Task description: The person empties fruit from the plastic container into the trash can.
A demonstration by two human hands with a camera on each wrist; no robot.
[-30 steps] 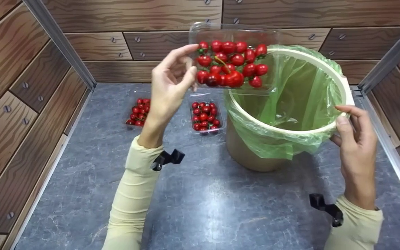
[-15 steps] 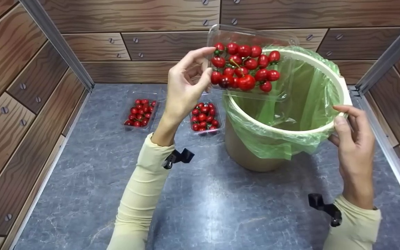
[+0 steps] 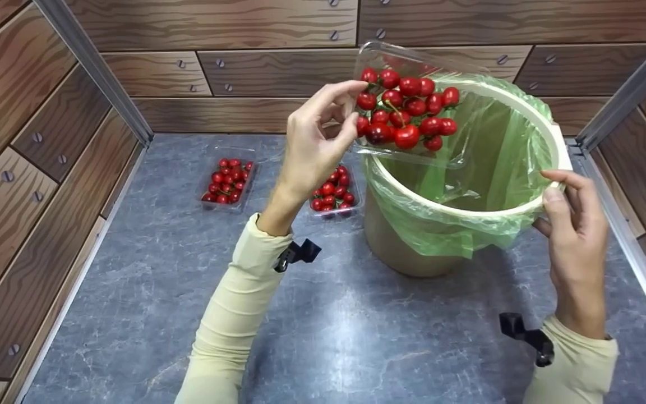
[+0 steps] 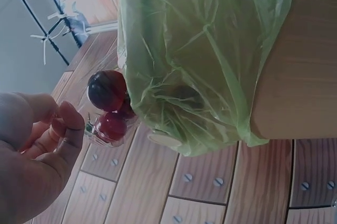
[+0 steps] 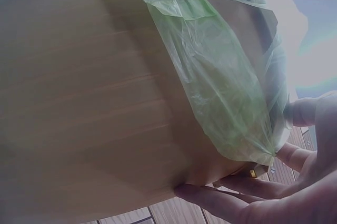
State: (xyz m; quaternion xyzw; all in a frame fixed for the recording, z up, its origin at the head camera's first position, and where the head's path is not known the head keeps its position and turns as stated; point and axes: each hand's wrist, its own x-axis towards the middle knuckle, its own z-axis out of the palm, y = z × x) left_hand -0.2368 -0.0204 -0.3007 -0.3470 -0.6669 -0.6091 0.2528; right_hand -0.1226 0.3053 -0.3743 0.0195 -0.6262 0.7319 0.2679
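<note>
My left hand pinches the left edge of a clear plastic box of cherry tomatoes. The box is tilted, its right end lower, and it overlaps the left rim of a brown bin lined with a green plastic bag. With thumb and fingers, my right hand grips the bin's pale rim on the right. The left wrist view shows a few of the tomatoes beside the bag, close to the left fingertips. In the right wrist view, the right fingers lie against the bin's wall below the rim.
Two more clear boxes of cherry tomatoes stand on the grey marbled table: a left box and a middle box, partly hidden behind my left hand. Wood-patterned panels close in the back and both sides.
My left hand has carried the box of cherry tomatoes rightward, over the bin's left side, and its right end has dipped. The right hand and the bin have stayed put.
</note>
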